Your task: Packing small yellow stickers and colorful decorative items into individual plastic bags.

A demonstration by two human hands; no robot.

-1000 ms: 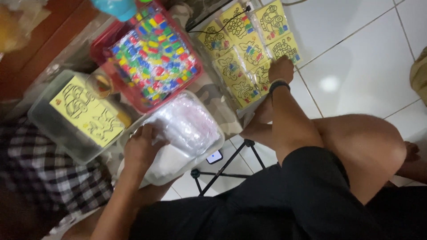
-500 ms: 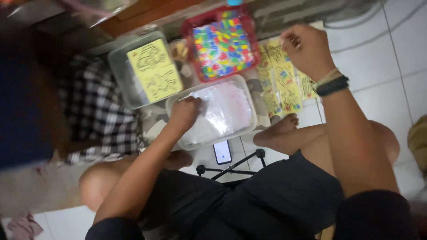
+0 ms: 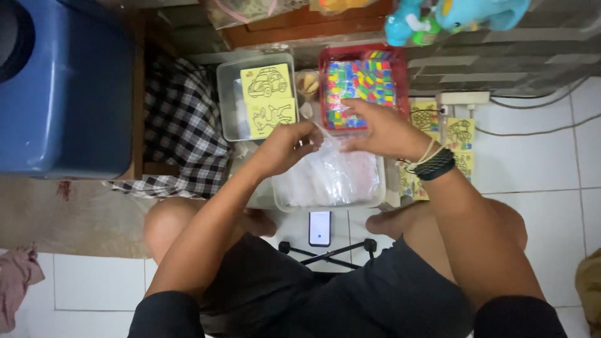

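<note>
Your left hand (image 3: 285, 145) is curled, fingertips pinched on the edge of a thin clear plastic bag (image 3: 325, 145), with the forearm running down toward 7 o'clock to your bent knee. Your right hand (image 3: 379, 128) meets it from 3 o'clock, palm down, fingers closed on the same bag, so both hands hold it between them. A dark wristband (image 3: 433, 164) circles the right wrist, and that forearm slopes down toward 5 o'clock.

The bag hangs just above a clear bin (image 3: 375, 201) stuffed with more clear bags, which sits on the floor directly below your hands at 6 o'clock.

At 12 o'clock from the right hand lies a red tray (image 3: 400, 75) packed with small multicoloured pieces; your fingers overlap its near edge. At 11 o'clock from the left hand is a second clear tub (image 3: 228, 100) holding yellow cards (image 3: 269, 97) with line drawings. More yellow cards (image 3: 460, 134) lie on the tiles at 3 o'clock. A phone (image 3: 320, 228) lies on the floor between your legs, with a checked cloth (image 3: 181, 131) at 9 o'clock.
</note>
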